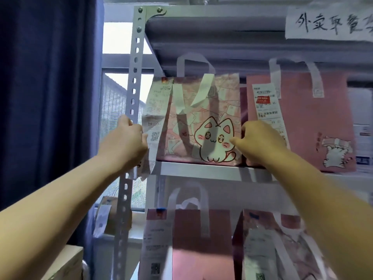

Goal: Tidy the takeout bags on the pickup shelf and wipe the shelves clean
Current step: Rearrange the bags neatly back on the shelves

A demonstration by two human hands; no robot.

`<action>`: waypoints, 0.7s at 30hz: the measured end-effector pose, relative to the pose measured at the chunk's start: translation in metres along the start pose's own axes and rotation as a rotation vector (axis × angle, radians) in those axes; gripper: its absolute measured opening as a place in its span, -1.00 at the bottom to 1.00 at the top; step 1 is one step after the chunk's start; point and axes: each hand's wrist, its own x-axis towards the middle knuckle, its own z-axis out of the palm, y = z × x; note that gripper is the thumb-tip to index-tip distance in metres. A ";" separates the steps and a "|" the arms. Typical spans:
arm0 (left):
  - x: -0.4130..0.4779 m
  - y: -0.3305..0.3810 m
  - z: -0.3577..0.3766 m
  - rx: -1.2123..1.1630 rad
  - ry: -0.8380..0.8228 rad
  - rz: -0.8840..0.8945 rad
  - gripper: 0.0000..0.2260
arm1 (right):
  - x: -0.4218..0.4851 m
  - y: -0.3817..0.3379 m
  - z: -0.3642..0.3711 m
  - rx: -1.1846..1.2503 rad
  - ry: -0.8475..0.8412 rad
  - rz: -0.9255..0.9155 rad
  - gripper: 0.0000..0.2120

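Note:
A pink takeout bag with a cartoon cat stands upright on the upper shelf, at its left end, with a long receipt hanging down its left side. My left hand grips the bag's left edge by the receipt. On the bag's right edge, my right hand holds it with curled fingers and the thumb on the front. A second pink bag with a small cat print and a receipt stands right beside it.
Two more pink bags with receipts stand on the shelf below. A perforated metal post runs down the rack's left side. A dark blue curtain hangs at the left. A handwritten paper sign is stuck at top right.

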 end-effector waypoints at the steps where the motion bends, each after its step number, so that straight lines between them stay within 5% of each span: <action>1: 0.001 0.000 0.000 -0.003 -0.007 0.003 -0.69 | 0.000 -0.001 0.001 -0.006 -0.005 0.015 -0.64; 13: 0.004 -0.019 0.008 -0.265 0.006 0.054 -0.74 | -0.007 0.001 0.008 0.367 0.136 0.113 -0.95; 21: -0.006 -0.021 -0.005 -0.407 0.115 0.090 -0.80 | -0.030 0.005 -0.005 0.584 0.215 0.109 -0.88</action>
